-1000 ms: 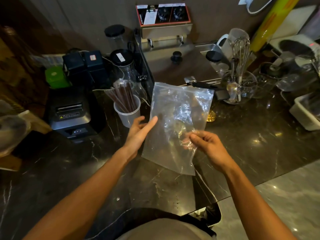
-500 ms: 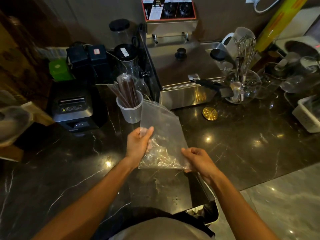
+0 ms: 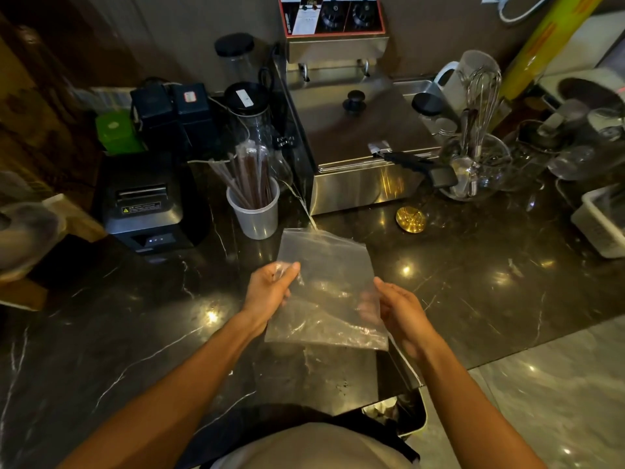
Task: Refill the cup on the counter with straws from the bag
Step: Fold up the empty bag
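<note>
Your left hand [image 3: 267, 294] pinches the clear bag's [image 3: 324, 286] left edge; your right hand [image 3: 397, 311] grips its right edge, fingers curled behind. The bag hangs flat above the counter's [image 3: 473, 282] front edge. Behind it the cup [image 3: 255, 214] holds wrapped straws [image 3: 252, 174].

You have one bag [image 3: 324, 286], one cup [image 3: 255, 214] of many straws [image 3: 252, 174] at eleven o'clock, and two hands: left [image 3: 267, 292], right [image 3: 399, 309].
</note>
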